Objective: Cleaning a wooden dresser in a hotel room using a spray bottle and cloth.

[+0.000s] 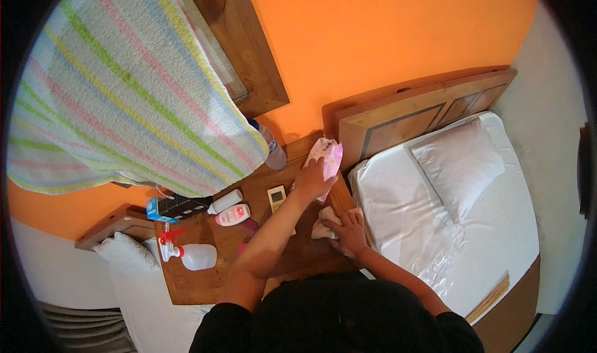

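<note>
My left hand (313, 179) reaches across the wooden tabletop (186, 287) and grips a pink plastic pack (331, 159), which bears writing and looks like a tissue pack. Closer to me, my right hand (350, 234) presses a crumpled pale cloth (322, 225) against the right part of the tabletop. Left of my left forearm lies a small cream device with a grey display (278, 196), partly covered by the arm. A clear plastic bottle with a blue cap (273, 150) stands at the back, near the wall.
On the tabletop's left lie a spray bottle with a red trigger (199, 256), a white-and-pink bottle (234, 215), a white bottle (226, 201) and a black box (184, 207). A striped towel (149, 87) hangs over the back. Beds with a pillow (459, 162) and another pillow (128, 255) flank the table.
</note>
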Tool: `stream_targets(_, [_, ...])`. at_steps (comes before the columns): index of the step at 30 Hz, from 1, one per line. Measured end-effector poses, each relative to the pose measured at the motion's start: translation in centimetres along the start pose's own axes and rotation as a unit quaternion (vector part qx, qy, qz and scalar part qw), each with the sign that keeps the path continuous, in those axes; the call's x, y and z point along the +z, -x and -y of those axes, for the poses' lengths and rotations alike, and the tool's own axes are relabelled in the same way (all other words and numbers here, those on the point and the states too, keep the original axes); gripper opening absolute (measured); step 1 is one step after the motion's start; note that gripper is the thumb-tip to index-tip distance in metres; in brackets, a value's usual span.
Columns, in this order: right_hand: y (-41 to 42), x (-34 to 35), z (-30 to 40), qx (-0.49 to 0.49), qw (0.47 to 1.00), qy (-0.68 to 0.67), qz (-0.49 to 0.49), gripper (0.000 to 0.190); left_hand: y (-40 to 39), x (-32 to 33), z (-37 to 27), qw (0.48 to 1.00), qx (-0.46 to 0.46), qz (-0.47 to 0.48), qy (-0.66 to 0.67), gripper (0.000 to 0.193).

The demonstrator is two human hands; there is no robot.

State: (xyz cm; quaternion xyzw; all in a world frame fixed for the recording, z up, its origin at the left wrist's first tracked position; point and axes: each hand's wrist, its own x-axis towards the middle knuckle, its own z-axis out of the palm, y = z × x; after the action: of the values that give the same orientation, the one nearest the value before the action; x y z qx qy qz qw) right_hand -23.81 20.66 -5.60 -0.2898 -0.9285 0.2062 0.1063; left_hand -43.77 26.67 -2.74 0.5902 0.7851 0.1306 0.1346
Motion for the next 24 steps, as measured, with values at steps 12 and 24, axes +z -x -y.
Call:
stream_targets(12, [6.2,0.7,-0.4,-0.005,1.000,-0.022,-0.012,0.052,0.7,3.4,2.1,0.996,0.064,0.058,0.001,0.060])
stream_targets(24, [6.4,1.2,-0.6,0.018,1.000,-0.019,-0.009,0.056,-2.8,3.8,0.4,0.962,-0.038,-0.140,0.233,0.037])
